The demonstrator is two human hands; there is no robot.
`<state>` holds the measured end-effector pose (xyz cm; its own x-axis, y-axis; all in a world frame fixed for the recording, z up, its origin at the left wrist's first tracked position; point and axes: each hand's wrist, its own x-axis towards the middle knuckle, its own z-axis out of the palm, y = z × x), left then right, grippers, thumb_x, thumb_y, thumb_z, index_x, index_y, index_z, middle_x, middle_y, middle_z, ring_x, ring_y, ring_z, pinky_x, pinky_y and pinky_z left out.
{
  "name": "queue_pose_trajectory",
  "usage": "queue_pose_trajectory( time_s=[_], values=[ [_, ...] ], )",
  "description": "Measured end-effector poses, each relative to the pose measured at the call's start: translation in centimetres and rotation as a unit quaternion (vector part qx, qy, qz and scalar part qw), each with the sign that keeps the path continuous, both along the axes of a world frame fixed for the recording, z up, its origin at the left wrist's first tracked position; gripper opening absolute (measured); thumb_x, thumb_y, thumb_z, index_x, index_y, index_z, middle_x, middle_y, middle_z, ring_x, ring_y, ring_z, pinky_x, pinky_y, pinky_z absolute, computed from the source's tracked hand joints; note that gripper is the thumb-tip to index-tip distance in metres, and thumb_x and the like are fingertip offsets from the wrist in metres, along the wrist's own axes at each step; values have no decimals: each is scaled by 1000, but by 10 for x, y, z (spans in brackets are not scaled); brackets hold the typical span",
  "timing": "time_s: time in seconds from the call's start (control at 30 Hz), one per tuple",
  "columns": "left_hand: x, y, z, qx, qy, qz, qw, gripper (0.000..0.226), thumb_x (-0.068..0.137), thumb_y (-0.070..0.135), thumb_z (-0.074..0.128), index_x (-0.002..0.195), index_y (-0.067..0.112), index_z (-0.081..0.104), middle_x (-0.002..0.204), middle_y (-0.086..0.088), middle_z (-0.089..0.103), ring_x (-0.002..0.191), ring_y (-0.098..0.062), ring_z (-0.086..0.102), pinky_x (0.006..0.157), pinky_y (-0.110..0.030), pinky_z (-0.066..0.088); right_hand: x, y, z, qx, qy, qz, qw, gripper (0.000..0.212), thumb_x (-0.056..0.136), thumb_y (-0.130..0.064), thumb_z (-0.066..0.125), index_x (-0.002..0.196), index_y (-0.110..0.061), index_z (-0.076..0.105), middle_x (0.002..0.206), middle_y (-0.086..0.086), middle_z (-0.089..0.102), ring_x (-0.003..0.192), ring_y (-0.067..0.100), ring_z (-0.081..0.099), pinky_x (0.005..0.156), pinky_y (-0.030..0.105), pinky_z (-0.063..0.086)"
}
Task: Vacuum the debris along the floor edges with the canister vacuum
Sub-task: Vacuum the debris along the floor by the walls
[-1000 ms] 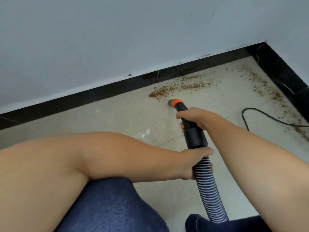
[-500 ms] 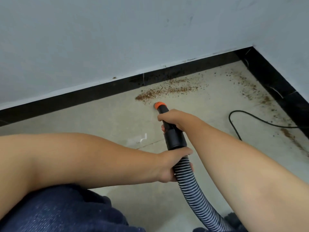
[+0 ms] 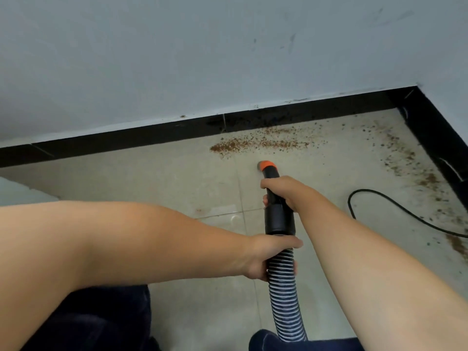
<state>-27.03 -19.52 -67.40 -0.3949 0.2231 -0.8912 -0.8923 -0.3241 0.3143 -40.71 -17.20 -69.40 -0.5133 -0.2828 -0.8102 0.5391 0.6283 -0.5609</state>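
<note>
A black vacuum nozzle with an orange tip [image 3: 266,165] points down at the pale tiled floor, just short of a patch of brown debris [image 3: 255,143] lying along the black skirting. My right hand [image 3: 281,190] grips the black nozzle tube near the tip. My left hand [image 3: 268,257] holds the ribbed grey hose [image 3: 285,300] just below the black cuff. More brown debris [image 3: 415,168] is scattered along the right-hand wall edge up to the corner. The canister itself is out of view.
A black power cord [image 3: 379,201] curves over the floor at the right. The black skirting board [image 3: 126,141] runs under a grey wall and turns at the corner [image 3: 405,97]. My knees in dark blue trousers [image 3: 101,323] fill the bottom.
The view has shifted, and the nozzle tip now sits slightly right of the debris pile's left end, still a little short of it. Both hands keep their hold.
</note>
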Motion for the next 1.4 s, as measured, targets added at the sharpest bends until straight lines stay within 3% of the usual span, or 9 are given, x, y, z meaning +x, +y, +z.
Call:
queue_pose_trajectory(
  time_s=[0.23, 0.4, 0.53, 0.63, 0.9, 1.07, 1.27, 1.4],
  values=[
    [-21, 26, -26, -31, 22, 97, 995, 17, 87, 14, 68, 93, 9, 53, 63, -7, 58, 46, -15, 57, 46, -22, 51, -27, 16, -18, -3, 28, -62, 998, 20, 91, -11, 57, 105, -1, 46, 62, 13, 55, 45, 20, 53, 50, 31, 49],
    [-36, 25, -24, -10, 35, 86, 996, 16, 88, 16, 68, 88, 10, 53, 67, -7, 57, 52, -15, 55, 44, -20, 51, -44, 26, -23, 6, 32, -108, 994, 25, 90, -12, 59, 109, -3, 46, 65, 13, 56, 47, 21, 54, 54, 33, 51],
    [-27, 16, -23, 3, 33, 110, 993, 16, 87, 17, 69, 88, 10, 55, 70, -6, 58, 55, -16, 57, 47, -21, 52, -37, 12, -21, 5, 26, -70, 997, 23, 89, -12, 59, 106, -3, 47, 59, 11, 57, 40, 19, 55, 49, 31, 53],
    [-13, 8, -25, 11, 26, 139, 990, 16, 86, 17, 70, 88, 10, 56, 69, -6, 60, 56, -17, 58, 51, -24, 53, -23, -7, -20, -7, 16, -33, 999, 18, 88, -11, 60, 99, -5, 47, 55, 10, 57, 41, 20, 55, 53, 33, 53],
    [18, -5, -28, -24, 16, 270, 962, 15, 86, 13, 67, 97, 6, 60, 63, -7, 60, 50, -16, 58, 50, -22, 53, 13, -60, -22, -29, -8, 71, 997, 18, 88, -11, 60, 99, -5, 48, 61, 12, 58, 44, 20, 56, 52, 33, 53],
    [19, -10, -29, -25, 16, 277, 961, 32, 85, 14, 69, 113, 1, 61, 80, -12, 64, 63, -21, 62, 53, -25, 55, 16, -69, -23, -38, -12, 84, 996, 15, 88, -12, 60, 96, -7, 48, 60, 11, 57, 42, 19, 56, 49, 31, 52],
    [-1, -10, -31, 7, 15, 201, 979, 14, 84, 14, 70, 92, 8, 59, 68, -8, 59, 55, -18, 58, 56, -26, 53, -8, -39, -28, -25, 21, -23, 999, 18, 88, -10, 59, 100, -3, 48, 58, 11, 55, 41, 20, 54, 49, 32, 51],
    [-16, 0, -31, 17, 24, 164, 986, 16, 85, 13, 69, 93, 9, 56, 68, -6, 58, 55, -17, 56, 56, -26, 52, -26, -13, -28, 2, 32, -82, 996, 20, 89, -12, 60, 102, -2, 48, 61, 12, 56, 38, 19, 54, 48, 32, 51]
  ],
)
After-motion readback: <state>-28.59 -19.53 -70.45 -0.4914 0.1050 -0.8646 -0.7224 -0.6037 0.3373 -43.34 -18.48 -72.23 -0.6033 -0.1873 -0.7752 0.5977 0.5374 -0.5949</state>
